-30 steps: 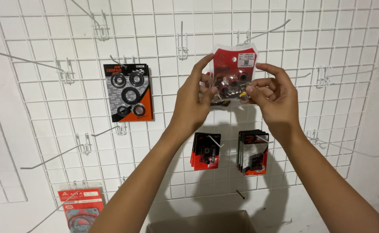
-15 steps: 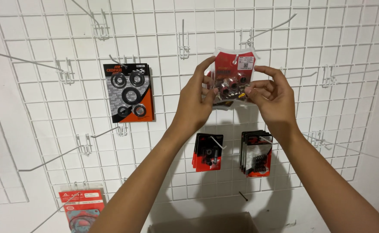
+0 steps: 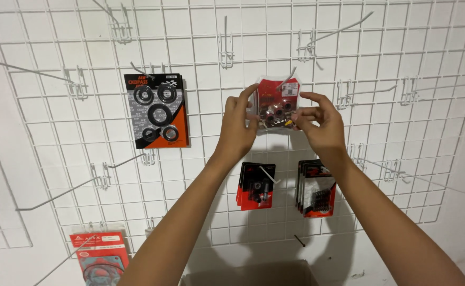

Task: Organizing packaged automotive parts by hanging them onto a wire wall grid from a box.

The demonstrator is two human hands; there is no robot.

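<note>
Hands up at a white wire grid panel on the wall. Left hand pinches the left edge of a small clear packet with a red card top; right hand pinches its right edge, thumb and fingertips on the plastic. Both grips closed on the packet, other fingers loose. Packet sits upright against the grid, centre of the panel, upper half, with a wire hook at its top; cannot tell if the hole is on the hook. Round metal parts visible inside the packet.

Left of it, well apart: black-and-orange card of black rubber rings, hanging on a hook. Below the hands: red packets with a dark part on a hook, and just right of them a stack of red-and-black packets. Far lower left: red card with a ring-shaped part, partly cut off by the frame edge. Many bare hooks stick out of the grid. Cardboard box edge at the bottom, between the forearms.
</note>
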